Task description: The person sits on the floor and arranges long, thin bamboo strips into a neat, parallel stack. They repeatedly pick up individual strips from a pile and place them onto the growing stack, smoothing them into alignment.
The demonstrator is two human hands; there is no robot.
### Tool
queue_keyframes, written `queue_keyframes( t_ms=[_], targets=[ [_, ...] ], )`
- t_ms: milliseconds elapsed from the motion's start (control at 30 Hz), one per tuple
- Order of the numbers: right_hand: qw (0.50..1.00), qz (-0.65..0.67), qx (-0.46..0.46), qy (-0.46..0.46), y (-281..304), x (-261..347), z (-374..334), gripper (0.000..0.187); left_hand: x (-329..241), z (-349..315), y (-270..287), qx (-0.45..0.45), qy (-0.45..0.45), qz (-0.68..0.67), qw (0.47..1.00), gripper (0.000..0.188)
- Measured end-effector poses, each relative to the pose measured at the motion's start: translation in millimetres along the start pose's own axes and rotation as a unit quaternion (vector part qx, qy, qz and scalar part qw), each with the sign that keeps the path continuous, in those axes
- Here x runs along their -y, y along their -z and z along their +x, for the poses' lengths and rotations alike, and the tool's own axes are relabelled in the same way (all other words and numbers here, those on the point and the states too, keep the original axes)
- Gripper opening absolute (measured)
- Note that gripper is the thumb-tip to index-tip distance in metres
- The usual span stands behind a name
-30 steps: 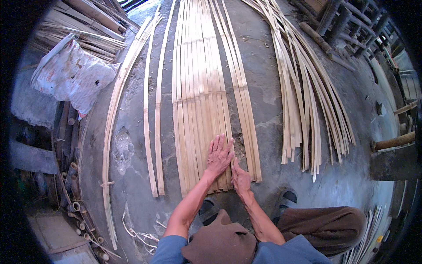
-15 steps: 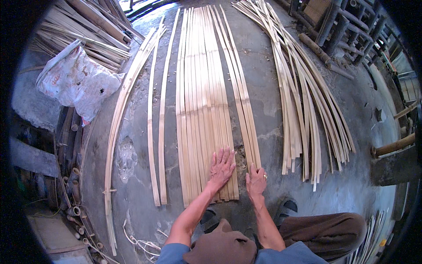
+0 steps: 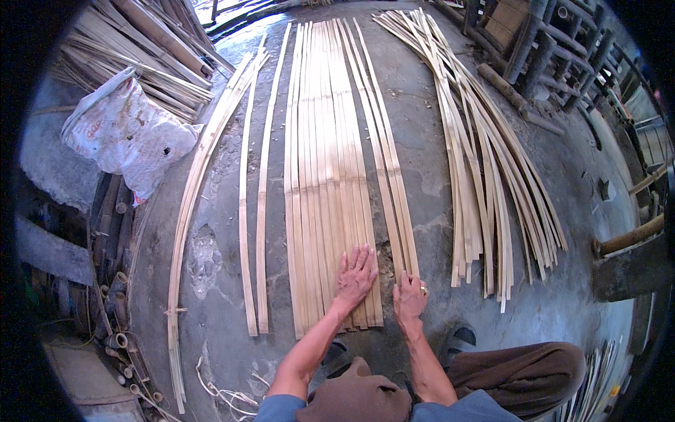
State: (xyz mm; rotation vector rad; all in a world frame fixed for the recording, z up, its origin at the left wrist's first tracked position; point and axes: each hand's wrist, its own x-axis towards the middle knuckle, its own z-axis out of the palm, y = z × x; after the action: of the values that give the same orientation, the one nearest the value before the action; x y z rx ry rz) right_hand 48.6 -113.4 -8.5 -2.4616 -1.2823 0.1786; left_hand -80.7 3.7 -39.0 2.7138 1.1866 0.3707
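Note:
A wide row of long, flat bamboo strips (image 3: 327, 190) lies side by side on the grey floor in front of me. My left hand (image 3: 356, 274) rests flat on the near right part of this row, fingers spread. To the right of it, a narrow pair of bamboo strips (image 3: 394, 190) lies apart from the row. My right hand (image 3: 410, 297) is closed at the near end of that pair, its fingers curled over the strip ends; a ring shows on one finger. Two single strips (image 3: 261, 232) lie left of the row.
A fanned pile of bamboo strips (image 3: 485, 169) lies at the right. At the far left, a bundle of strips (image 3: 188, 190) runs beside a white sack (image 3: 130, 133). Bamboo frames (image 3: 555, 49) stand at the back right. Thin curled shavings (image 3: 228, 395) lie near my feet.
The view has shifted slightly, so everything sits a little lower. My right hand's fingers are more curled over the strip ends. My left hand stays flat on the row.

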Motion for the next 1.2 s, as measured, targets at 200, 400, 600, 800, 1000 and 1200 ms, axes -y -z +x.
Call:
queue_keyframes(
  t_ms=[200,400,600,800,1000,1200],
  targets=[
    [0.998,0.011,0.066,-0.012,0.7,1.0,1.0,0.055,-1.3,-0.8,0.6,-0.006,0.009,-0.019,1.000,0.059],
    [0.983,0.184,0.001,-0.020,-0.2,5.9,5.1,0.054,-1.6,-0.8,3.6,-0.018,0.010,-0.031,0.999,0.058],
    [0.962,0.272,0.016,0.001,-9.7,11.0,1.1,0.048,-2.3,0.4,6.1,-0.008,0.008,-0.036,0.999,0.058],
    [0.970,0.239,0.032,-0.008,-19.6,14.7,-8.6,0.047,-1.1,-0.1,1.9,-0.009,0.005,-0.032,0.999,0.059],
    [0.985,0.163,0.055,-0.021,-16.8,21.6,-11.0,0.044,2.2,-1.2,-7.3,-0.012,0.010,-0.028,0.999,0.059],
    [0.990,0.120,0.068,-0.014,-14.7,15.6,-10.1,0.046,1.9,-0.9,-6.0,0.003,0.011,-0.021,1.000,0.058]
  ],
)
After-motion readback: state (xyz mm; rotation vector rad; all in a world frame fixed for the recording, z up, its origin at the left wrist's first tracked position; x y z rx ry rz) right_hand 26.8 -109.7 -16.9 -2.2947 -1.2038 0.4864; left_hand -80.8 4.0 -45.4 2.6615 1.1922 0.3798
